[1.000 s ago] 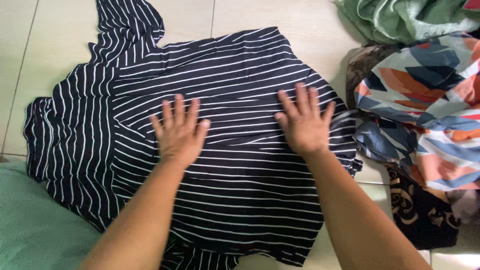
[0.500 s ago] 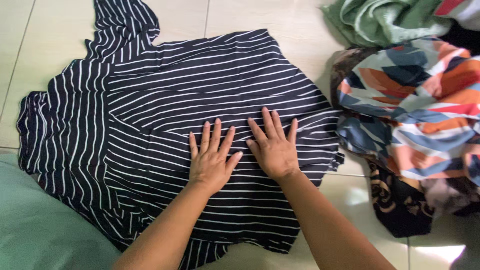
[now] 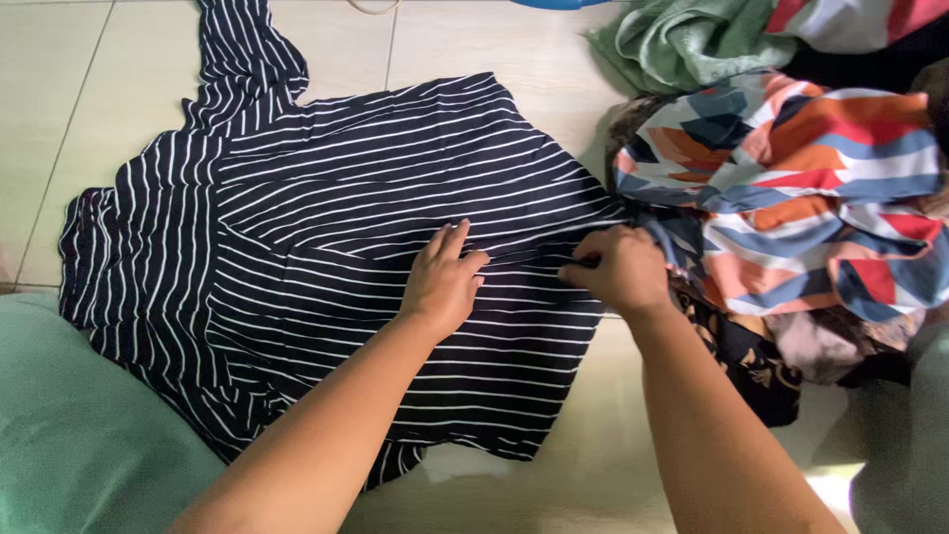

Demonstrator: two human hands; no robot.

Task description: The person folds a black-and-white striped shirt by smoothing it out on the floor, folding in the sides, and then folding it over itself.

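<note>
Both hands have shifted right across our striped garment (image 3: 376,198): left hand (image 3: 442,280) presses, fingers together; right hand (image 3: 618,270) pinches its right edge, folding next needing a lift.

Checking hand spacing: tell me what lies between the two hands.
Head view: only striped dark shirt fabric lies between the left hand and right hand.

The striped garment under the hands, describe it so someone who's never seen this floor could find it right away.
On the pale tiled floor, left of the heap of colourful clothes, a dark navy garment with thin white stripes lies spread out. The left hand presses on it and the right hand pinches its right edge. Unlike its neighbours, it is flat and striped, not bunched.
</note>
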